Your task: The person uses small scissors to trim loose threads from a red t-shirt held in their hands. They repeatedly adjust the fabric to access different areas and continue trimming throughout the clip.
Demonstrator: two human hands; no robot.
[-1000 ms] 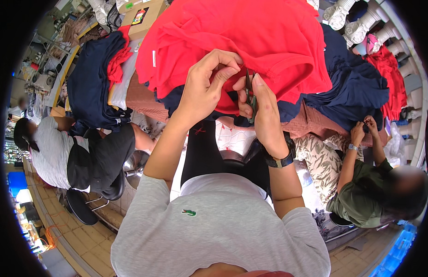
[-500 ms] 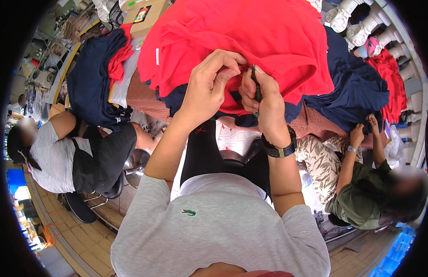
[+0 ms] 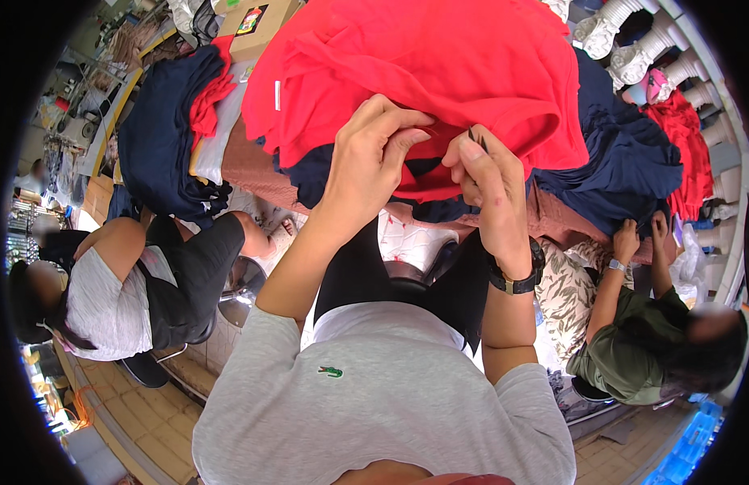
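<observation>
A red garment (image 3: 439, 56) lies heaped in front of me, with a ribbed opening (image 3: 526, 128) folded toward the right. My left hand (image 3: 373, 153) hovers over its near edge, thumb and forefinger pinched together. A speck of red shows at those fingertips, too small to name. Just to the right, my right hand (image 3: 492, 178) is closed around small dark thread snips (image 3: 478, 141). Their two pointed tips stick up past the fingers, and the palm hides the rest. A gap separates the two hands, with red cloth behind them.
Navy garments (image 3: 613, 129) lie under and right of the red heap; another navy pile (image 3: 160, 133) is at left. One person (image 3: 120, 299) sits at left, and another (image 3: 633, 331) handles navy cloth at right. A cardboard box (image 3: 257, 28) stands at the back; thread cones (image 3: 645, 48) line the right.
My right hand has moved right and slightly down, away from the left, and turned so the snips' tips point up. My left hand stays pinched. The person at left has leaned lower.
</observation>
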